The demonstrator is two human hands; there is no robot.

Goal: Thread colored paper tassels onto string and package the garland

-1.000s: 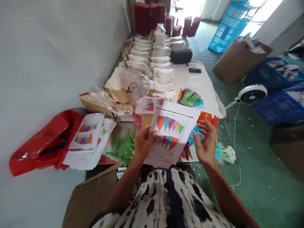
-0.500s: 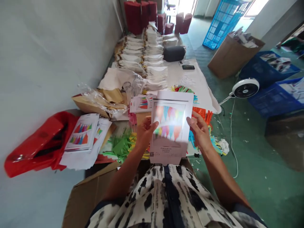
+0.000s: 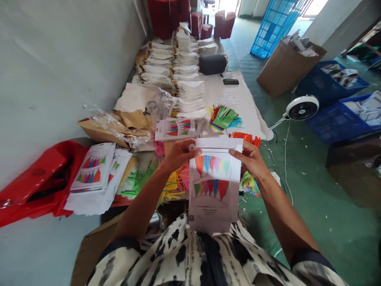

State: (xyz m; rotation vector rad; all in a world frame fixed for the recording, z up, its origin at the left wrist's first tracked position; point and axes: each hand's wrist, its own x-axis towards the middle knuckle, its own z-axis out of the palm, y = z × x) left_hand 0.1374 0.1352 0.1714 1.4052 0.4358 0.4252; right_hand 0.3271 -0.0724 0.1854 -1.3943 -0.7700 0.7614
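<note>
Between my hands hangs a white paper packet [image 3: 212, 216] printed with rows of coloured tassels, its lower end near my shirt. My left hand [image 3: 181, 154] pinches its upper left edge, thumb on the front. At the upper right edge my right hand [image 3: 248, 157] grips it the same way. A flap shows along the packet's top. Just beyond it lies a pile of similar printed packets [image 3: 175, 129]. To the left rests another stack of printed packets [image 3: 93, 167]. Green paper fringe [image 3: 143, 178] and yellow fringe [image 3: 171, 186] lie beside my left forearm.
Stacks of white paper [image 3: 190, 89] fill the table's far left. Multicoloured fringe [image 3: 224, 118], a phone [image 3: 231, 82] and a dark roll [image 3: 212, 64] lie farther right. A white fan [image 3: 303, 107] stands by the table's right side, near blue bins [image 3: 342, 115]. A red bag [image 3: 44, 174] sits left.
Both hands have moved up to the packet's top corners, and the packet has come lower and nearer my body. The view has shifted slightly, uncovering the multicoloured fringe behind it.
</note>
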